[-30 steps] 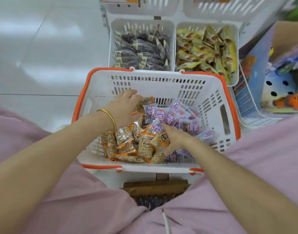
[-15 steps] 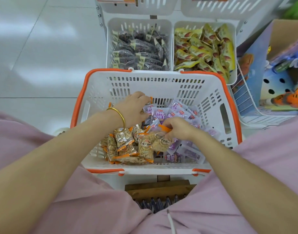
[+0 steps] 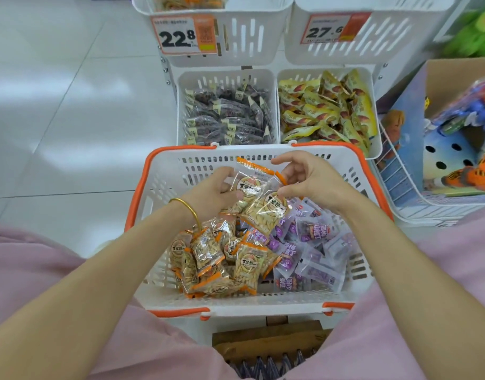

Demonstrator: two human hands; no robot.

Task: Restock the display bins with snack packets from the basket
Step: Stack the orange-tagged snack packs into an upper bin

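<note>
A: What's hard to see?

B: Fingers of the left hand (image 3: 212, 192) sit mostly behind the held pair (image 3: 259, 204). What shows is curled round the upper packet. The upper bins (image 3: 236, 34) are cut off at the top edge, so their contents barely show. At far right a box (image 3: 406, 149) runs out of view, and the toys in it are blurred. Below the basket (image 3: 326, 144), near side, there is something brown and dark that I can't identify.

A: Other hand?

B: The right hand (image 3: 311, 178) pinches the pair's right edge between thumb and fingers, forefinger stretched loose above. The pair is lifted over the basket's far half, with both hands on it.

A: Any writing?

B: Two price tags on the upper bins. The left tag (image 3: 178, 37) reads "22" with a small "8". The right tag (image 3: 326, 30) reads "27.6". Small print is blurred. The packets carry round logos in Chinese characters that I can't read with certainty.

A: The stock?

B: Inside the basket, orange packets (image 3: 216, 256) are heaped left and purple packets (image 3: 312, 242) right. Just beyond it are the dark bin (image 3: 225, 78) on the left and the yellow bin (image 3: 373, 86) on the right, both well filled. There's a gold bangle (image 3: 185, 205) on the left wrist.
</note>
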